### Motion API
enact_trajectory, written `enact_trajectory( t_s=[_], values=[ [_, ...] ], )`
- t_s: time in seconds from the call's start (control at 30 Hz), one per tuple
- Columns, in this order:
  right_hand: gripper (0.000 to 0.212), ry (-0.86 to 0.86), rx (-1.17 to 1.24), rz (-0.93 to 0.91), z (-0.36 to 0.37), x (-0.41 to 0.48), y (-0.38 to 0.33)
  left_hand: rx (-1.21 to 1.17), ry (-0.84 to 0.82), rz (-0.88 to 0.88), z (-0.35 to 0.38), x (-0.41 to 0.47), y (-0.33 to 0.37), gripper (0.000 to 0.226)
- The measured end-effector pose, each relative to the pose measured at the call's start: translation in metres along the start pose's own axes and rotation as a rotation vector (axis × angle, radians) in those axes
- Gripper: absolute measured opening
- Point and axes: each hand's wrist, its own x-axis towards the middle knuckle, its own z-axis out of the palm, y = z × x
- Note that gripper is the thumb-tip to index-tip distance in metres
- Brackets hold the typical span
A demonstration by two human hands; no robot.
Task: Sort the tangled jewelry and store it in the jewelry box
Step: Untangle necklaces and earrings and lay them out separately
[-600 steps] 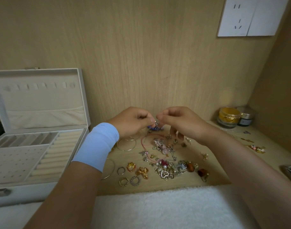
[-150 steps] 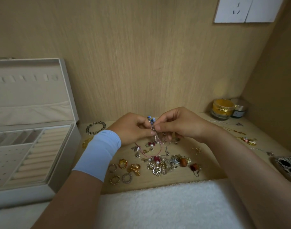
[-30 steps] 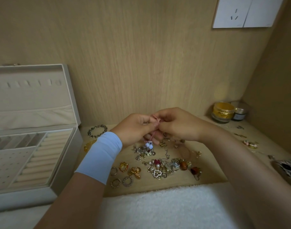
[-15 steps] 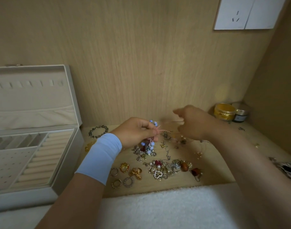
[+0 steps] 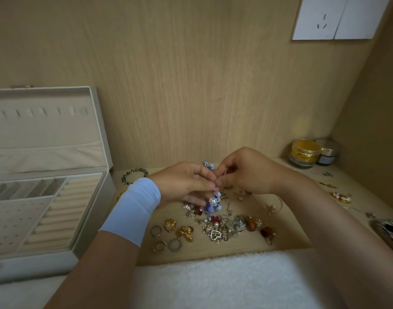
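Blue-beaded strand (image 5: 212, 202) hangs pinched between left hand (image 5: 184, 184) and right hand (image 5: 247, 172), above the jewelry pile (image 5: 222, 228). Hard pulling may tighten its tangle or snap it.

Dim, warm, even light, with no hard shadows. Your forearms, nearer the lens than your fingers (image 5: 200, 182), fall dark. Soft shade pools on the desk (image 5: 287, 230) under both hands. Far right of your fingertips a pale yellow glow sits on the wall just above the gold jar (image 5: 305, 150). The bead cluster (image 5: 211, 204) pinched below your fingertips is smeared. Wide-lens bend: the jewelry box (image 5: 97, 130) to the left leans, and the socket plate (image 5: 325, 18) up right tilts. The towel (image 5: 213, 282) beneath is soft.
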Motion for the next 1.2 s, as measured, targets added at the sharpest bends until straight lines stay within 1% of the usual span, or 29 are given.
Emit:
enact_trajectory(
  t_s=[0.1, 0.17, 0.23, 0.3, 0.43, 0.5, 0.57, 0.6, 0.67, 0.73, 0.77, 0.83, 0.93, 1.03, 1.1, 1.2],
  values=[
    [0.009, 0.040, 0.048, 0.032, -0.002, -0.002, 0.001, 0.124, -0.001, 0.039, 0.000, 0.001, -0.001, 0.029],
    [0.005, 0.052, 0.137, 0.014, -0.005, -0.004, 0.000, 0.227, 0.022, 0.045, -0.001, 0.004, -0.003, 0.044],
    [0.010, 0.052, 0.252, -0.020, -0.008, -0.006, -0.002, 0.342, 0.037, 0.056, 0.000, 0.004, -0.004, 0.056],
    [0.012, 0.047, 0.365, -0.019, -0.011, -0.008, -0.004, 0.371, 0.058, 0.090, 0.002, 0.006, -0.005, 0.049],
    [0.013, 0.032, 0.530, 0.006, -0.017, -0.006, 0.004, 0.357, 0.112, 0.151, 0.000, 0.007, -0.004, 0.023],
    [0.012, 0.058, 0.502, 0.028, -0.020, -0.006, 0.005, 0.335, 0.113, 0.153, -0.003, 0.006, -0.004, 0.016],
    [0.012, 0.085, 0.333, 0.043, -0.022, -0.006, 0.007, 0.245, 0.079, 0.133, -0.005, 0.004, -0.004, 0.013],
    [0.012, 0.071, 0.227, 0.052, -0.023, -0.006, 0.008, 0.213, 0.062, 0.132, -0.005, 0.003, -0.004, 0.010],
    [0.018, -0.027, 0.078, 0.096, -0.024, -0.008, 0.009, 0.231, 0.062, 0.140, -0.006, 0.002, -0.003, 0.008],
    [0.019, -0.114, 0.021, 0.142, -0.022, -0.010, 0.005, 0.252, 0.062, 0.132, -0.007, 0.003, -0.003, 0.008],
    [0.018, -0.129, 0.003, 0.149, -0.021, -0.011, 0.003, 0.259, 0.057, 0.124, -0.007, 0.002, -0.002, 0.008],
    [0.019, -0.137, 0.010, 0.130, -0.017, -0.011, -0.001, 0.267, 0.044, 0.103, -0.007, 0.001, -0.001, 0.010],
    [0.024, -0.190, 0.130, 0.084, -0.010, -0.009, -0.002, 0.296, 0.025, 0.039, -0.006, 0.001, 0.000, 0.016],
    [0.018, -0.179, 0.149, 0.061, -0.004, -0.006, 0.001, 0.334, 0.021, -0.009, -0.004, 0.000, 0.001, 0.020],
    [0.013, -0.185, 0.170, 0.074, -0.001, -0.004, 0.005, 0.370, 0.062, 0.009, -0.003, 0.000, 0.003, 0.017],
    [0.009, -0.220, 0.145, 0.098, -0.002, -0.004, 0.007, 0.517, 0.178, 0.095, -0.003, 0.001, 0.005, 0.013]
  ],
)
